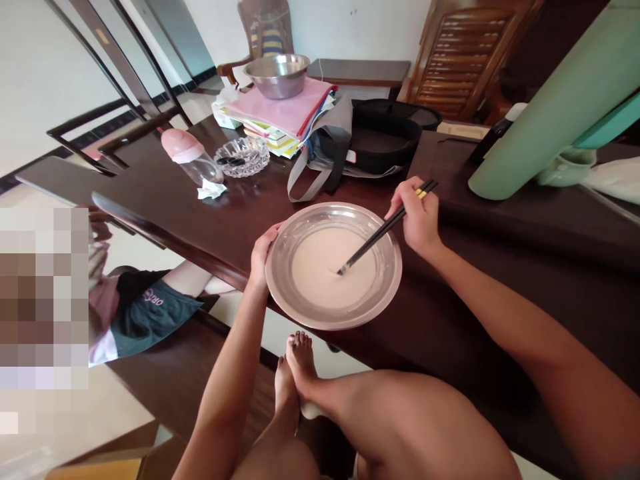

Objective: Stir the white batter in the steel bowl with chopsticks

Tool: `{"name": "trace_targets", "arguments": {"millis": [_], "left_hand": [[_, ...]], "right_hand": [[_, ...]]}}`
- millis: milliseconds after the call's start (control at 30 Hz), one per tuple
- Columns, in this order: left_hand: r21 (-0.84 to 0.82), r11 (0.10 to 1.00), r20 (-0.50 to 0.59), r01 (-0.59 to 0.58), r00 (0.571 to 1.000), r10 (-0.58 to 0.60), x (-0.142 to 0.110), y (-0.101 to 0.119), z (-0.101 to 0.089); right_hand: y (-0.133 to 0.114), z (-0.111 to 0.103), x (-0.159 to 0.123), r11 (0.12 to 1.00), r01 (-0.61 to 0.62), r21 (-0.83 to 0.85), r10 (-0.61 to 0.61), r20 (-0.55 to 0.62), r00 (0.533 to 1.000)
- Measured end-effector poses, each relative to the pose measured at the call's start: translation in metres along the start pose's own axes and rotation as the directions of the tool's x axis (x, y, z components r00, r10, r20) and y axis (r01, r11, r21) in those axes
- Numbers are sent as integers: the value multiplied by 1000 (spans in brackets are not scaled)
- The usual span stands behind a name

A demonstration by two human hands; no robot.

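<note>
A wide metal bowl [280,293] stands at the edge of the dark wooden table, holding a smooth, pale cream-coloured batter [320,267]. My left hand [263,257] grips the bowl's left rim, its fingers partly hidden behind the wall. In my right hand [417,217] is a pair of black chopsticks [375,237] with yellow bands near the top. Their tips dip into the batter near its middle, slanting down from the upper right.
Behind the bowl lie a grey-black bag [380,140] and stacked books under a pink folder [285,107], topped by a metal basin [277,77]. A glass ashtray [245,157], pink-capped bottle [185,157] and crumpled tissue [211,191] sit left. A green cylinder [545,120] leans right. Another person [145,313] sits left.
</note>
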State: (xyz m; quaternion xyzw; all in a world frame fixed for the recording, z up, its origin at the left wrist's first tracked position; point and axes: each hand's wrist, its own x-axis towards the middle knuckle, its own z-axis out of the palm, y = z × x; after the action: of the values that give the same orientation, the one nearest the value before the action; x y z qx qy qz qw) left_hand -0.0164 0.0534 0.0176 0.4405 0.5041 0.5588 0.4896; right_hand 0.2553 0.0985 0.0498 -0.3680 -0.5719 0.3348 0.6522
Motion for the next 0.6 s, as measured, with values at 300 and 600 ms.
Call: {"name": "trace_targets", "arguments": {"millis": [300, 600], "left_hand": [[6, 1000, 10, -10, 1000, 10, 1, -2, -1], [-15, 1000, 5, 7, 1000, -7, 1, -2, -1]], "right_hand": [[0, -5, 6, 999, 46, -11, -47, -61, 997], [0, -3, 5, 999, 35, 12, -34, -40, 999]]}}
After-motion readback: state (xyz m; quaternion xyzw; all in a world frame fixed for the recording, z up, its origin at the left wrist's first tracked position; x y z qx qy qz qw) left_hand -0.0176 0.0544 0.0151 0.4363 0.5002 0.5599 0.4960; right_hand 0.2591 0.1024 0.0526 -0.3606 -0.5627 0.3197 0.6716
